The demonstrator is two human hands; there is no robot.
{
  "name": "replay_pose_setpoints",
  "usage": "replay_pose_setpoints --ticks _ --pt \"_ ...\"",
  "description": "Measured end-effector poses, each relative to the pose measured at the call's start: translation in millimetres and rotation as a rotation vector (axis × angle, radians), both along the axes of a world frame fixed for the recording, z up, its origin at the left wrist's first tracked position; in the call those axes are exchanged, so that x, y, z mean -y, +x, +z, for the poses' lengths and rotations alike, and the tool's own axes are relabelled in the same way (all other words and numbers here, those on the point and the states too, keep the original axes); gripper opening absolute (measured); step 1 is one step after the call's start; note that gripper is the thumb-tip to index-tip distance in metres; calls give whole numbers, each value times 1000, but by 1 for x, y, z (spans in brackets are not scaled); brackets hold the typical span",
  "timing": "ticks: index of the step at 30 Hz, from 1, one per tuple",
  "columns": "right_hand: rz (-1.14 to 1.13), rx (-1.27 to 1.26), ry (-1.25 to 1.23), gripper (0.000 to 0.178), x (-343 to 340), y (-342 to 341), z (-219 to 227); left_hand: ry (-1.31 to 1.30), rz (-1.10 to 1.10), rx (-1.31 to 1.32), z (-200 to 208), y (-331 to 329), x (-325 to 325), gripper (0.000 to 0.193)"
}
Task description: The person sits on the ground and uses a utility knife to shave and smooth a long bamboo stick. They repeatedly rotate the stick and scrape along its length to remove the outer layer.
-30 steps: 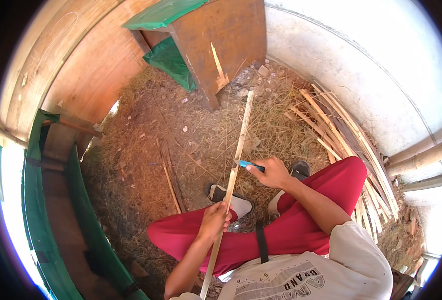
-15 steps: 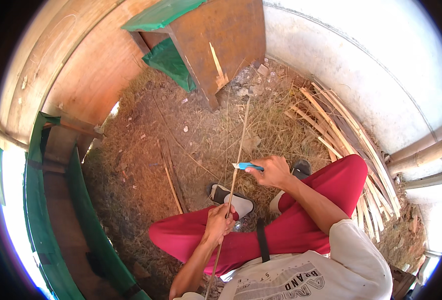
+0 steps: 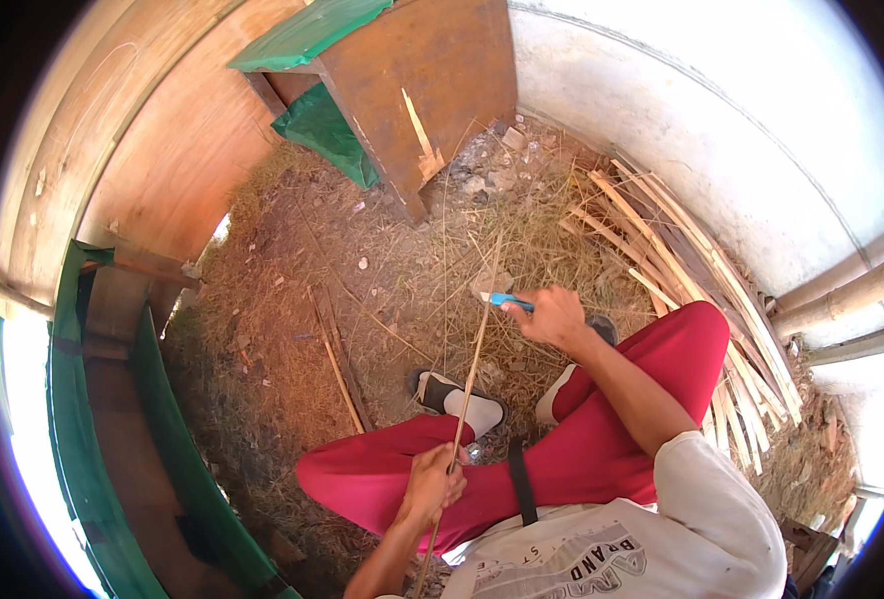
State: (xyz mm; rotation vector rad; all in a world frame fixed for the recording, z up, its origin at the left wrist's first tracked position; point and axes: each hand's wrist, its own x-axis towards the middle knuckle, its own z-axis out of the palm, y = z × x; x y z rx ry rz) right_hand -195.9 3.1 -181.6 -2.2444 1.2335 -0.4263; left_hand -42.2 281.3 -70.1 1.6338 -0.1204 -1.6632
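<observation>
My left hand (image 3: 432, 482) is closed around a long thin wooden strip (image 3: 474, 365), near my left thigh. The strip slants from beside my lap up and away over the ground between my feet. In my right hand (image 3: 556, 316) is a blue utility knife (image 3: 511, 300), held farther out than the left hand. Its short blade points left and meets the strip near the strip's far part; whether it bites into the wood is too small to tell.
Split wooden slats (image 3: 677, 255) lie piled to the right by the pale wall (image 3: 722, 120). A brown wooden cabinet (image 3: 442, 70) with green covering stands ahead. Loose sticks (image 3: 340, 369) lie on the grassy dirt ground. A green-edged bench-like frame (image 3: 167, 439) curves along the left.
My right hand has moved the knife farther away along the strip, slightly up and right. The left hand keeps its grip, a little lower. The whole view has shifted slightly.
</observation>
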Motion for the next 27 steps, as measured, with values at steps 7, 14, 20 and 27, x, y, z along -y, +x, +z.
replay_pose_setpoints --ticks 7,14,20,27 --pt "-46 -118 64 46 13 -2 4 129 -15 -68 26 3 -41 31" --pt "-168 -216 59 49 39 -12 -29 213 33 -194 35 2 -88 29" --pt "-184 -396 87 50 44 -13 -26 211 105 -177 29 19 -99 31" --pt "-155 -276 195 49 22 -14 -1 89 7 125 11 10 -56 32"
